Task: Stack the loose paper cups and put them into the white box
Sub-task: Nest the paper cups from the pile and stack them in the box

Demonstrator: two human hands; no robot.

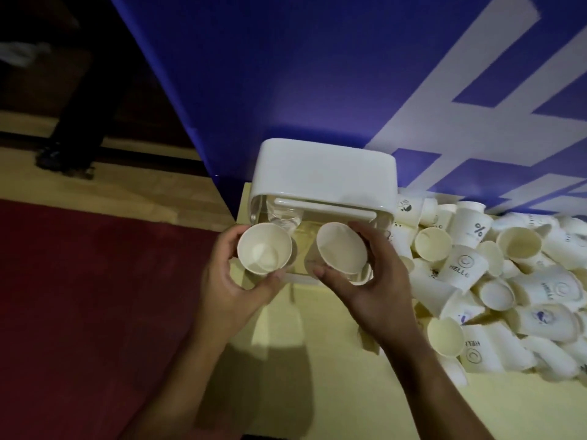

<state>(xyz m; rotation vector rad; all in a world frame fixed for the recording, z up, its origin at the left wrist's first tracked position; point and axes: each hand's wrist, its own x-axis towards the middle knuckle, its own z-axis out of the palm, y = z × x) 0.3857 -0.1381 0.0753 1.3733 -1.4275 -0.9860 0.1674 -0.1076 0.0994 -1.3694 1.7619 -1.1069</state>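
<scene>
Head view: the left hand (228, 281) has its fingers curled round one paper cup (264, 249), mouth up. The right hand (378, 281) grips a second cup (341, 250), tipped a bit. The two cups are side by side, at the near side of the white box (320, 173). A big pile of loose cups (495, 281) lies on the yellow table (333, 392), right of the box.

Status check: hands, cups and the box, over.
Left hand grips a cream paper cup, mouth up. Right hand grips a second paper cup, tilted; not nested. White plastic box just beyond. Heap of loose paper cups at right, nothing blocking.
</scene>
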